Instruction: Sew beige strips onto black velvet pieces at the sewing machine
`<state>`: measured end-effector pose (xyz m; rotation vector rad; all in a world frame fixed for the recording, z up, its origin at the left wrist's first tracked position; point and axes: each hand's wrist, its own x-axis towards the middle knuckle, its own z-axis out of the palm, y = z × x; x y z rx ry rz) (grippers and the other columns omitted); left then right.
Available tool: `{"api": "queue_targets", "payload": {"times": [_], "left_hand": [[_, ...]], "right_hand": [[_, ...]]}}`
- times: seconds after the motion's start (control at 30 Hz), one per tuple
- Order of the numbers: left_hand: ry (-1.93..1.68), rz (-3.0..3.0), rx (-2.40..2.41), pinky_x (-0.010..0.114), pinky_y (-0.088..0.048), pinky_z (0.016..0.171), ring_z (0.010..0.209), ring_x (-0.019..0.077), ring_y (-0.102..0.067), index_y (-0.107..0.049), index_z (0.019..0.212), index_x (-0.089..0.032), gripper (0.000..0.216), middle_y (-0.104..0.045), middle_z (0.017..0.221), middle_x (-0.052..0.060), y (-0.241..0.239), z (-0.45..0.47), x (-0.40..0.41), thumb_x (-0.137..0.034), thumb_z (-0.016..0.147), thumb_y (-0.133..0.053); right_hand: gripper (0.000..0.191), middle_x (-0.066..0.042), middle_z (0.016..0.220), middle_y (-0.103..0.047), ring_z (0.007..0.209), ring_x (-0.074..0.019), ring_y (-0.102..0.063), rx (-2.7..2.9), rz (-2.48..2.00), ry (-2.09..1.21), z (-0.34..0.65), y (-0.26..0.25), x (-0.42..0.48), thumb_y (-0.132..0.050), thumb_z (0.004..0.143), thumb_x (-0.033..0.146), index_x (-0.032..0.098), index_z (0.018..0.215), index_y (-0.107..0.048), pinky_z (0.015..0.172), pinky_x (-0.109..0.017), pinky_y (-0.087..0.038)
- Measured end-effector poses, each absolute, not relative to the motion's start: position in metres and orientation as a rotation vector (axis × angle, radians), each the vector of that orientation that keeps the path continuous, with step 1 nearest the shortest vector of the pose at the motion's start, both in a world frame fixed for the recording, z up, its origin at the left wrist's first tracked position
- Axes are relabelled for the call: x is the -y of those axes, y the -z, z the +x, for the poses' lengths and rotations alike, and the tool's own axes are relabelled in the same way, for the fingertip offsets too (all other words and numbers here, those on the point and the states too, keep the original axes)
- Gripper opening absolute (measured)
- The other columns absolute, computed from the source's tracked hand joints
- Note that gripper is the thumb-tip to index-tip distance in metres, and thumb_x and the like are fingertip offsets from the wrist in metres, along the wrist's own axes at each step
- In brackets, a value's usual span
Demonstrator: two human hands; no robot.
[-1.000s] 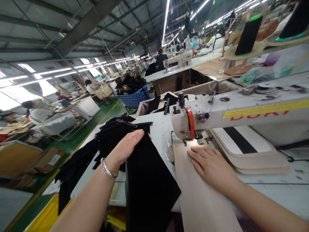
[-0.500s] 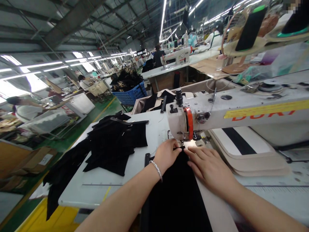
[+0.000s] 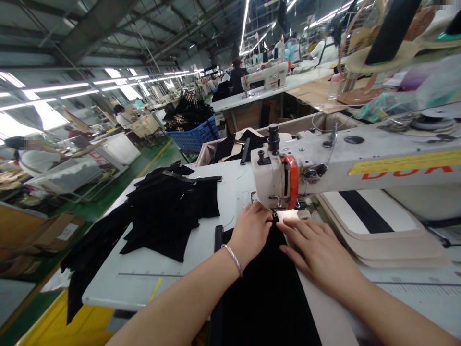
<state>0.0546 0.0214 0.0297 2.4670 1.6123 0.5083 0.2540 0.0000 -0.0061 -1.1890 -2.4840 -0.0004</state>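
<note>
A black fabric piece lies over a beige panel and runs up to the needle area of a white sewing machine. My left hand, with a silver bracelet at the wrist, is closed on the fabric's upper end, just left of the needle area; its fingertips are partly hidden. Lying flat with fingers stretched, my right hand presses the edge of the fabric and panel from the right. A black strip shows along the fabric's left side.
Black fabric pieces are heaped on the left of the white table. Beige panels are stacked under the machine arm. Beyond stands a blue crate of dark pieces. Thread cones stand upper right; other people work farther off.
My left hand's fingers have curled more, and its thumb has drawn back from the fabric's end. My right hand stays flat beside it. The view has shifted slightly.
</note>
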Motion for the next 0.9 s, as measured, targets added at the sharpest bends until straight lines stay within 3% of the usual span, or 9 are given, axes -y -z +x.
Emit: {"api": "queue_targets", "payload": {"times": [0.2,0.67,0.8,0.9], "left_hand": [[-0.422,2.648,-1.353,0.040,-0.035,0.113,0.128,0.0210,-0.047,-0.058,0.116,-0.016,0.024,-0.058,0.130,0.008,-0.032,0.048,-0.003,-0.021,0.096,-0.046],[-0.333,2.640,-1.317,0.046,-0.027,0.118,0.134,0.0204,-0.042,-0.055,0.124,-0.017,0.030,-0.054,0.137,0.008,-0.034,0.040,0.005,-0.018,0.096,-0.044],[-0.172,2.688,-0.954,0.047,-0.021,0.120,0.139,0.0215,-0.036,-0.052,0.129,-0.019,0.043,-0.049,0.142,0.008,-0.048,0.034,0.067,-0.046,0.094,-0.049],[-0.149,2.800,-0.781,0.049,-0.017,0.120,0.139,0.0225,-0.035,-0.053,0.129,-0.019,0.044,-0.052,0.139,0.009,-0.047,0.031,0.111,-0.046,0.094,-0.049]], "right_hand": [[0.041,-0.006,0.129,-0.055,0.115,-0.0252,-0.050,2.461,-1.167,0.008,0.253,0.006,0.000,-0.046,0.095,0.043,0.026,0.132,-0.050,0.091,-0.044,-0.038],[0.041,-0.007,0.125,-0.059,0.112,-0.0247,-0.053,2.449,-1.177,0.031,0.254,0.005,0.013,-0.050,0.093,0.042,0.022,0.128,-0.054,0.095,-0.045,-0.043],[0.038,-0.005,0.123,-0.062,0.109,-0.0208,-0.057,2.464,-1.030,0.122,0.271,0.004,0.068,-0.048,0.094,0.041,0.020,0.124,-0.058,0.092,-0.038,-0.050],[0.039,-0.005,0.118,-0.065,0.104,-0.0190,-0.061,2.499,-0.854,0.260,0.284,-0.001,0.108,-0.048,0.092,0.042,0.017,0.117,-0.063,0.083,-0.031,-0.055]]}}
